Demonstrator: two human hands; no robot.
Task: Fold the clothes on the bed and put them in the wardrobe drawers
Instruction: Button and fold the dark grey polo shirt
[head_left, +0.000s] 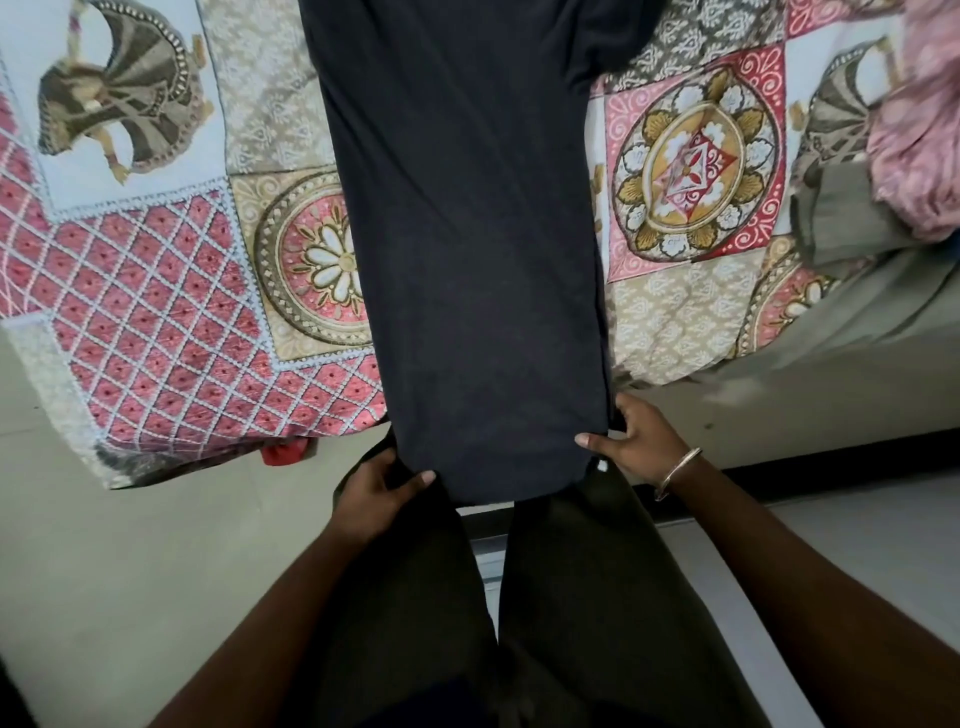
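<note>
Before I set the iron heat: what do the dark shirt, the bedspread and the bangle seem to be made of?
Dark shirt: looks like soft matte knit, likely cotton; it drapes limply with no sheen.
Bedspread: printed woven cloth, matte; the patchwork pattern looks printed flat, though stitching cannot be ruled out.
Bangle: thin metal, silvery and shiny, on the right wrist.

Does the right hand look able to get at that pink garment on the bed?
Probably not right away: the right hand grips the dark garment, and the pink garment lies well off to its right. Nothing blocks the way.
</note>
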